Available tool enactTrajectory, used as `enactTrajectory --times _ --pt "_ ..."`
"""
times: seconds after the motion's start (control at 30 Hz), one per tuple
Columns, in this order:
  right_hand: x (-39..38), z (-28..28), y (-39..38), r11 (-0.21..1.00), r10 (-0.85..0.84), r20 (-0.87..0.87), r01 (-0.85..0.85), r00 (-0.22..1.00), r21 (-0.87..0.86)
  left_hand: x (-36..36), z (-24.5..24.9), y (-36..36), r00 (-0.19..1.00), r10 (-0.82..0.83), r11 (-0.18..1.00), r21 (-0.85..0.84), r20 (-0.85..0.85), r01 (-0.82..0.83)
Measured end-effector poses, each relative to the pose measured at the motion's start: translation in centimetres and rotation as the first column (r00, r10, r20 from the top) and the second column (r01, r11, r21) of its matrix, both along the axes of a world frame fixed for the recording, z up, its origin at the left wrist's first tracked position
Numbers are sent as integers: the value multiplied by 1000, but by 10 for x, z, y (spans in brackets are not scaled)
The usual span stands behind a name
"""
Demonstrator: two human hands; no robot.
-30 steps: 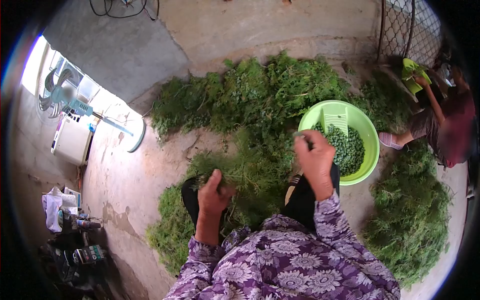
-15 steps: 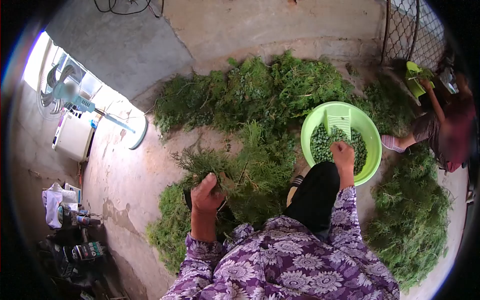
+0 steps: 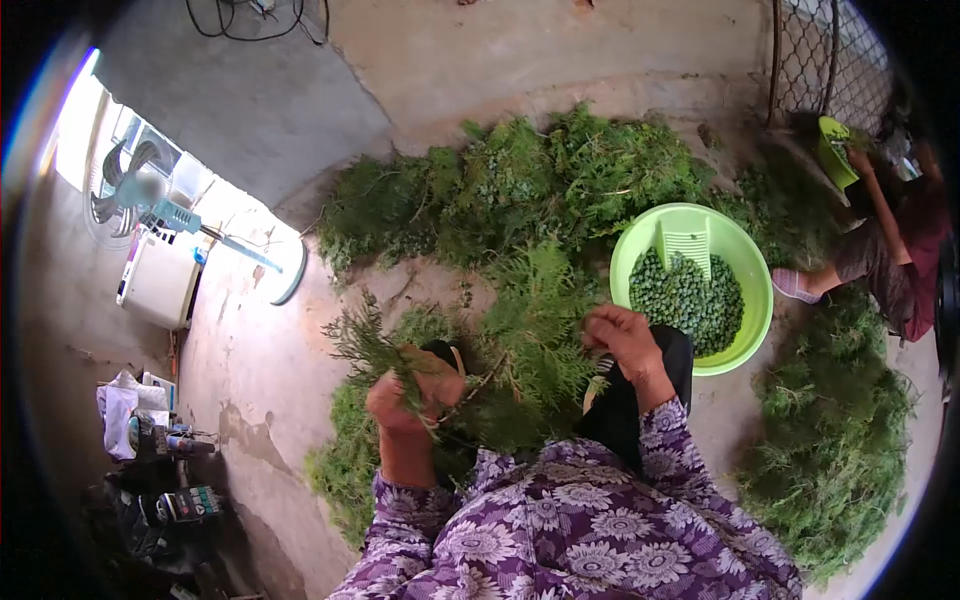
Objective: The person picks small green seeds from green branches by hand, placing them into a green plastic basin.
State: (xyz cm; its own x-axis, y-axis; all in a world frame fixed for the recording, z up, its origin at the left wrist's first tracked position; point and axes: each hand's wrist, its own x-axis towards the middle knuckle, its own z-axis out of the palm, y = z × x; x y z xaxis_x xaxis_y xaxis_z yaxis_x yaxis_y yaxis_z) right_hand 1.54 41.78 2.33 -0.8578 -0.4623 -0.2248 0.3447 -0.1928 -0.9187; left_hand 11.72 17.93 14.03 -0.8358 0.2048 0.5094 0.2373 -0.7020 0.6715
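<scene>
overhead, the head view shows the left hand clenched around the stems of a leafy green branch that spreads across the lap toward the right hand, whose fingers pinch into the foliage. just beside the right hand sits a lime-green basin holding small green seed cones. heaps of cut greenery ring the concrete floor. another person sits at the far right holding a green container. a fan stands at left.
</scene>
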Motion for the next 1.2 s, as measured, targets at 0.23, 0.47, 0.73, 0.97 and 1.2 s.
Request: enactTrajectory --times 0.23,0.47,0.73,0.97,1.2 --pt "1 107 -3 976 -147 -511 42 847 -212 10 -38 5 979 57 998 7 196 -59" --pt "17 127 -53 959 185 -604 -278 775 -63 24 -27 28 927 118 990 -108 355 -85" --pt "19 129 -58 954 199 -621 -294 758 -52 28 -41 26 888 28 999 20 459 -42" --pt "21 121 -63 882 -100 -966 470 237 24 26 -41 14 851 21 997 57 525 -59" --pt "-19 110 15 694 -654 -604 680 456 -237 9 -1 4 983 114 988 89 146 -128"
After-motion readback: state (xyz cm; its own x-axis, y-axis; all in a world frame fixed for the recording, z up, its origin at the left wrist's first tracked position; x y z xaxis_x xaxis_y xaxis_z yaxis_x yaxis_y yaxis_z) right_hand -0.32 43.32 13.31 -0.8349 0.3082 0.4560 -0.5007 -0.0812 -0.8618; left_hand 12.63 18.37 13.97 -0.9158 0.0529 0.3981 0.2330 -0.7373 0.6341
